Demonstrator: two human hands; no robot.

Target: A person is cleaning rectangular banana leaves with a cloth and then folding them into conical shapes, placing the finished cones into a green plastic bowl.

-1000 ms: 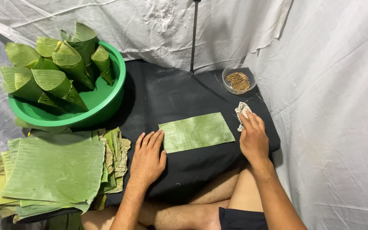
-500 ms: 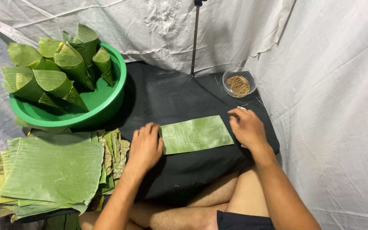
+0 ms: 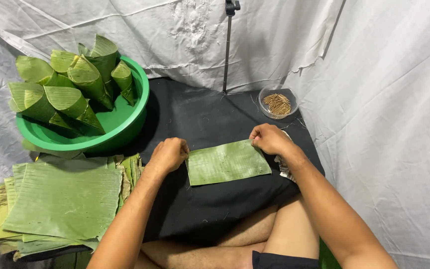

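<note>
Leaf strip (image 3: 227, 162) flat, long axis left–right; left hand (image 3: 169, 154) and right hand (image 3: 270, 139) curled, pinching opposite far corners.

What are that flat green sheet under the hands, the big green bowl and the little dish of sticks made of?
The flat rectangular green sheet looks like a cut piece of banana leaf: matte, with fine parallel ribs. The round green basin seems to be moulded plastic, smooth and slightly glossy. The small clear dish could be glass or plastic; the thin brown sticks in it look like wood or leaf rib.
</note>
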